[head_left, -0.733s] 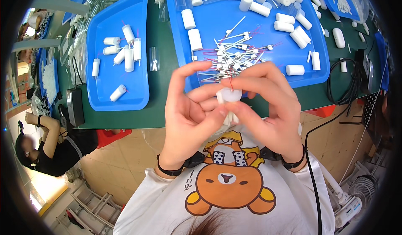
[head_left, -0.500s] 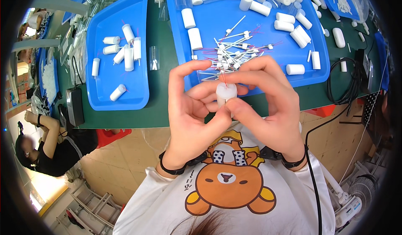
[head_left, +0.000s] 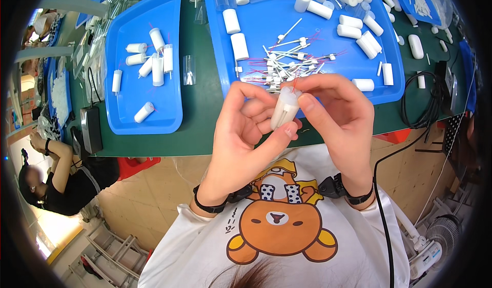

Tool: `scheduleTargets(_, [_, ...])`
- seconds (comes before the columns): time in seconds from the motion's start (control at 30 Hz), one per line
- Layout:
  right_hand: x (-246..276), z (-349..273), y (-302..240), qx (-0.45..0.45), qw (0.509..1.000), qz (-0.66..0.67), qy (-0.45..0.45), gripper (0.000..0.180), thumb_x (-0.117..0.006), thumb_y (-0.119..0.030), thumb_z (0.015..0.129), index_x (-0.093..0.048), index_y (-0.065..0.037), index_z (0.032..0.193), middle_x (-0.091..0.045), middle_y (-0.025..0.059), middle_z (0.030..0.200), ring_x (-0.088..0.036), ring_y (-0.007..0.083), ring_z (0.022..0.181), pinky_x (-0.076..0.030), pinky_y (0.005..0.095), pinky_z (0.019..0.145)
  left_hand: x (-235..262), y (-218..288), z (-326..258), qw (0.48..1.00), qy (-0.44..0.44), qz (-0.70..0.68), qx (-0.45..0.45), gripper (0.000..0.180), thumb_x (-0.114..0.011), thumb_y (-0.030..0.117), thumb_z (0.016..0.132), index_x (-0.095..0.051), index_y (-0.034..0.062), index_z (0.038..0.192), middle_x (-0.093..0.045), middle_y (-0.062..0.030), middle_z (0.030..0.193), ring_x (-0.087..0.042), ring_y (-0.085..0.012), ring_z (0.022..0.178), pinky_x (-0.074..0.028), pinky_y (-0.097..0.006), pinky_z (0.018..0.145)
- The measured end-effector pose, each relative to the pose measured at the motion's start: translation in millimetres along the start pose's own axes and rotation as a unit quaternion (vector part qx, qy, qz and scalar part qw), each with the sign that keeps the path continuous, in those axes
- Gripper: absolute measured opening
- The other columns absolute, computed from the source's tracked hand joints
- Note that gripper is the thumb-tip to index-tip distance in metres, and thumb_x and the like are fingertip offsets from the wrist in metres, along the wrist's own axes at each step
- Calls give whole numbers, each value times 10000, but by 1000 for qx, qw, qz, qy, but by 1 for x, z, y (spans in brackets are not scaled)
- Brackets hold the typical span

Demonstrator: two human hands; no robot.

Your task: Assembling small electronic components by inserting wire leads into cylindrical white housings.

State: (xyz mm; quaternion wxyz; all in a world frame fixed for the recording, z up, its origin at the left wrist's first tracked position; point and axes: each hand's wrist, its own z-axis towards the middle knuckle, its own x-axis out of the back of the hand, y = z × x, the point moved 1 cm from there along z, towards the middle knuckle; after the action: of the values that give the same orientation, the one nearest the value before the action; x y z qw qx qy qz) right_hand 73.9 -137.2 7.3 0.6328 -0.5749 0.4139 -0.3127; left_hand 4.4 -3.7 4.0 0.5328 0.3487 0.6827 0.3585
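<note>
A white plastic cylinder (head_left: 284, 112) with a translucent top and thin red wires (head_left: 294, 85) is held tilted just in front of the large tray. My left hand (head_left: 243, 129) is closed around its lower part, thumb along the near side. My right hand (head_left: 341, 111) pinches at its upper end by the wires, thumb on the near side; its other fingers are partly hidden. Beyond my hands lies a heap of thin white stems with small white heads and red wires (head_left: 287, 65), in the large blue tray (head_left: 307, 31).
In the left blue tray (head_left: 146, 26) lie several white cylinders with red wires. More plain white cylinders (head_left: 369, 44) fill the large tray's far right. A clear tube (head_left: 189, 70) stands between the trays. Black cable (head_left: 423, 103) coils at right. Another person (head_left: 61, 175) sits at far left.
The cylinder has gone from near upright to leaning, its top toward the right. My left fingers have wrapped lower around it, and my right thumb has moved up to its top.
</note>
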Motion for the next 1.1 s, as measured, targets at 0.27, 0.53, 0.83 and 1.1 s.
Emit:
scheduleTargets(0.27, [1,-3,2,-13,997,16,-74,256,-705,-1,751,-610,16,987,-601,76,989,-565,144,950,-456,263,798,6,0,-4,999,-29,-10,-11,163,-557,-57,850,-470,-45,988,-598,-154,1046,-598,-150,884,-496,-278,784])
scheduleTargets(0.53, [7,-2,0,-3,1000,16,-4,214,-703,26,734,-613,9,928,-610,71,936,-561,141,914,-439,261,798,42,12,14,718,291,604,-185,213,-631,77,780,-630,52,991,-534,-133,1116,-466,-265,999,-399,-342,804])
scheduleTargets(0.83, [2,-1,-2,51,996,0,-67,239,-718,30,703,-622,5,920,-617,87,949,-572,164,904,-446,269,770,62,-3,25,537,313,762,-181,275,-650,113,767,-603,31,1024,-385,-186,1247,-350,-377,1094,-325,-458,930])
scheduleTargets(1.1, [6,1,-5,142,986,-50,-76,360,-760,73,627,-630,19,958,-611,128,974,-603,206,911,-501,295,773,50,20,1,855,218,434,-180,254,-533,36,821,-545,5,1072,-577,-122,951,-516,-207,847,-414,-315,783])
